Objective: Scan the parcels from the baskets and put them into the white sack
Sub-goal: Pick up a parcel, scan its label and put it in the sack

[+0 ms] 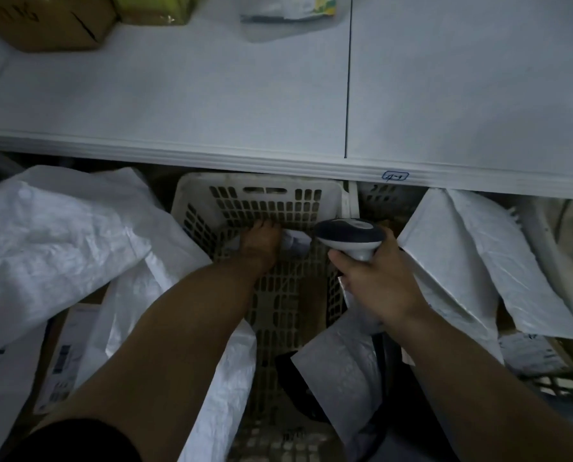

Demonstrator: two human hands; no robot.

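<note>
Above the basket, right hand clasps the scanner, head pointing left toward the parcel (left hand's grip unclear).

Just beyond the left fingers: white surface, spanning the whole width, built of two panels meeting at a thin dark seam slightly right of those fingers. Along its near side, ribbed white edge, marked with a small blue handwritten label up and right of the right fingers. Evenly lit on top; dim and shadowed underneath. Far beyond, at the back left, brown cardboard box.
</note>
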